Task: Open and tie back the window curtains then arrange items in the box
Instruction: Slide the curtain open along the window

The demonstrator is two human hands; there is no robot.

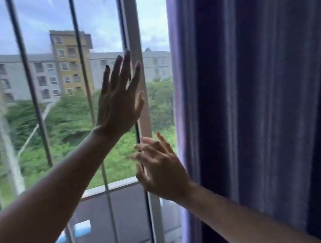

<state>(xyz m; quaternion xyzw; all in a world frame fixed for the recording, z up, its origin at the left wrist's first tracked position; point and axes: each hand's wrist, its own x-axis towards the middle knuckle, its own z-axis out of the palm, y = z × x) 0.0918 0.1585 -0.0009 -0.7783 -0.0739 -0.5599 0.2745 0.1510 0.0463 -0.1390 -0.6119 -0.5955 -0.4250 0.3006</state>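
A purple curtain [256,95] hangs in folds over the right half of the view, its left edge beside the window frame [131,21]. My left hand [119,100] is raised in front of the glass with fingers straight and spread, holding nothing. Lower down, my right hand [161,169] is lifted with fingers loosely spread, just left of the curtain's edge and apart from it. Both hands are blurred by motion. No box or tie-back is in view.
The window [56,95] has vertical bars [29,79] behind the glass. Outside are apartment buildings, trees and a low wall. The curtain fills everything to the right.
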